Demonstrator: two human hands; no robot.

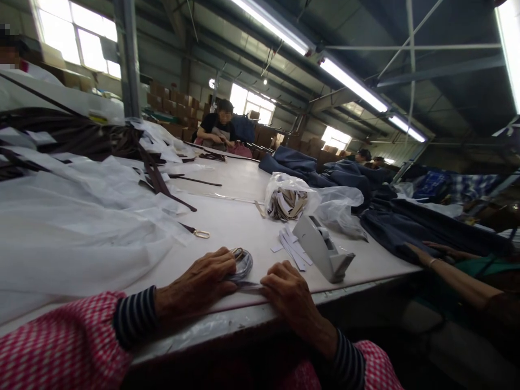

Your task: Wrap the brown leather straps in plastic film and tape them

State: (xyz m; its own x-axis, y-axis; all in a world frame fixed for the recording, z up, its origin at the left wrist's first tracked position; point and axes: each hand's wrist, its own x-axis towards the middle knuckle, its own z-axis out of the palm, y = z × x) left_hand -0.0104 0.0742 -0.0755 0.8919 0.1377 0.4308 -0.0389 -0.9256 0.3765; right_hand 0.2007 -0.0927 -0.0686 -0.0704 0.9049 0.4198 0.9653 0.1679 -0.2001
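At the table's front edge, my left hand (pixel 201 277) is closed on a small clear plastic bag (pixel 245 265) with a coil inside and a gold-coloured metal edge at its top. My right hand (pixel 290 295) has its fingers closed on the bag's flat end, which stretches between both hands. Beyond my right hand lie several white paper strips (pixel 293 248) beside a grey tape dispenser (pixel 323 246). Ahead of my left hand, a dark strap end with a gold buckle (pixel 201 234) sticks out from under white plastic sheeting.
White plastic sheeting (pixel 81 233) and a pile of brown straps (pixel 81 135) cover the left side. A clear bag of paper tags (pixel 286 203) stands behind the dispenser. Dark blue fabric (pixel 422 225) lies at right, under a co-worker's hands (pixel 426 254). Another person (pixel 217 127) works across the table.
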